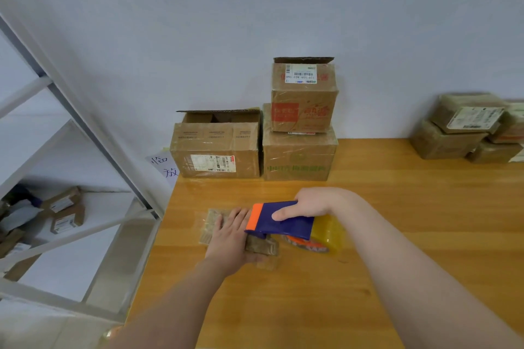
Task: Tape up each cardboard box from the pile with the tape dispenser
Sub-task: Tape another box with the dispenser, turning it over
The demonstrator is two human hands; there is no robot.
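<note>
Near the front of the wooden bench (425, 193), the left grip (229, 238) is lying flat with straight fingers, pressing on a small flat cardboard box (209, 224). The right grip (309, 204) is curling around the blue-and-orange tape dispenser (280, 221), holding it over that box's right end. Farther back, three larger boxes (297, 159) are sitting against the wall, and more taped boxes (465, 127) are stacked at the far right.

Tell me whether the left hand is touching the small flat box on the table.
Touching. The head view shows the left hand lying across the small flat box, fingers over its top with no gap.
</note>
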